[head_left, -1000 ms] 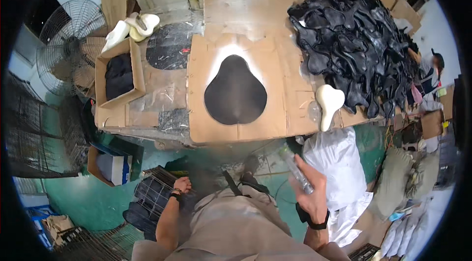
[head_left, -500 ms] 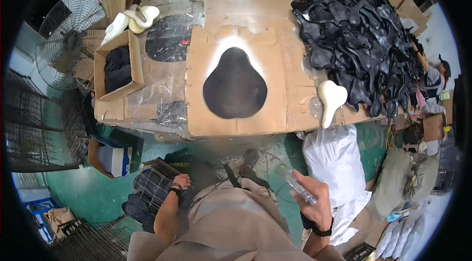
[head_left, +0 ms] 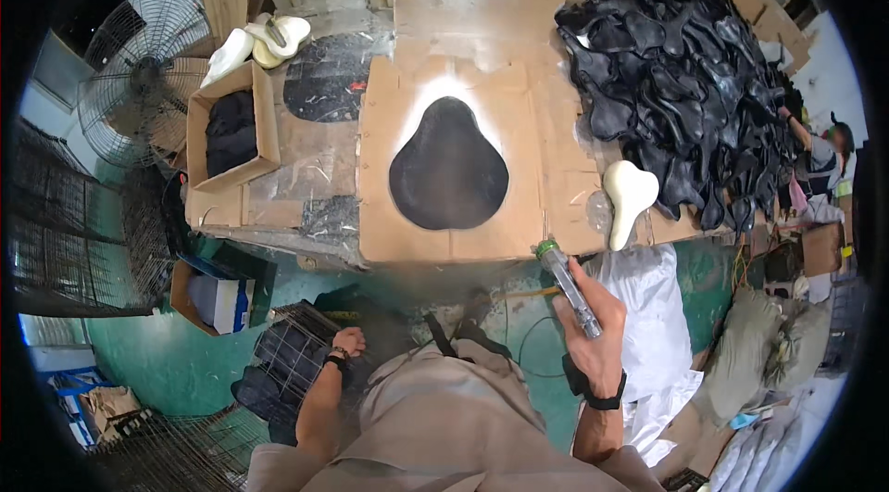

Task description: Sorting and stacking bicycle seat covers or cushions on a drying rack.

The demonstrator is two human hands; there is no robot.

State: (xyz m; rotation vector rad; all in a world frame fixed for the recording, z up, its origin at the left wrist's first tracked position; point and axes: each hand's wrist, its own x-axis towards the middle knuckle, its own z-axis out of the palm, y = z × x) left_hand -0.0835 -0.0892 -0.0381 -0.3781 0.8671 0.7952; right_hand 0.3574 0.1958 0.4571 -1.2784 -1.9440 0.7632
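Observation:
My right hand (head_left: 597, 325) is wrapped round a spray gun (head_left: 572, 288) with a clear, metallic body and a green tip. It is held just short of the table's near edge, its tip pointing toward the cardboard. Flat on a cardboard sheet (head_left: 375, 168) lies a black pear-shaped saddle cover piece (head_left: 448, 168), its narrow end away from me, with a whitish halo on the card round that end. Low on the left, my left hand (head_left: 349, 341) has curled fingers beside the rim of a wire basket (head_left: 294, 348) of dark pieces; whatever it holds is hidden.
A large heap of black saddle covers (head_left: 676, 75) covers the table's right side, with a cream saddle foam (head_left: 632, 200) before it. A cardboard box (head_left: 264, 135) of black pieces stands left, near a fan (head_left: 145, 75). White sacks (head_left: 653, 325) lie below right. Another person (head_left: 824, 154) is far right.
My right hand and the spray gun have moved up and slightly right, toward the table edge. The view has shifted slightly. My left hand has stayed by the wire basket.

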